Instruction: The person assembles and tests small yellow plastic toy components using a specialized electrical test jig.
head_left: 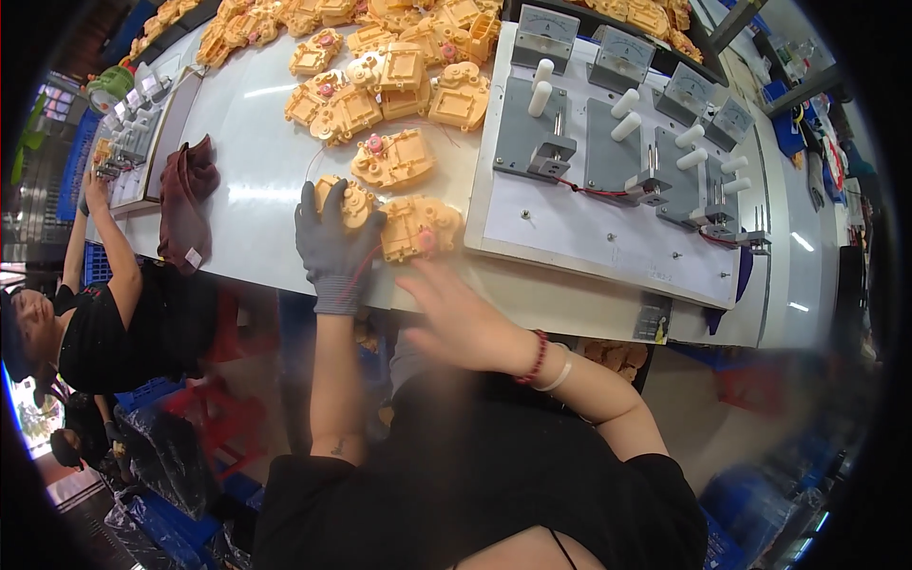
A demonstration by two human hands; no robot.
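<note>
My left hand, in a grey glove, has its fingers wrapped around a yellow-orange plastic housing at the table's near edge. A thin red wire runs along the glove. Just right of it lies another yellow-orange plastic housing with a round pink part facing up. My bare right hand is at the near side of that second housing, slightly blurred, its fingers stretched and thumb apart. Whether its fingertips touch the housing is unclear. Beyond both hands sits a third housing with a pink part.
Many similar housings are heaped at the back. On the right stands a white test board with gauges, grey clamps and white-handled levers. A dark red cloth lies left. Another person works at a similar board at far left.
</note>
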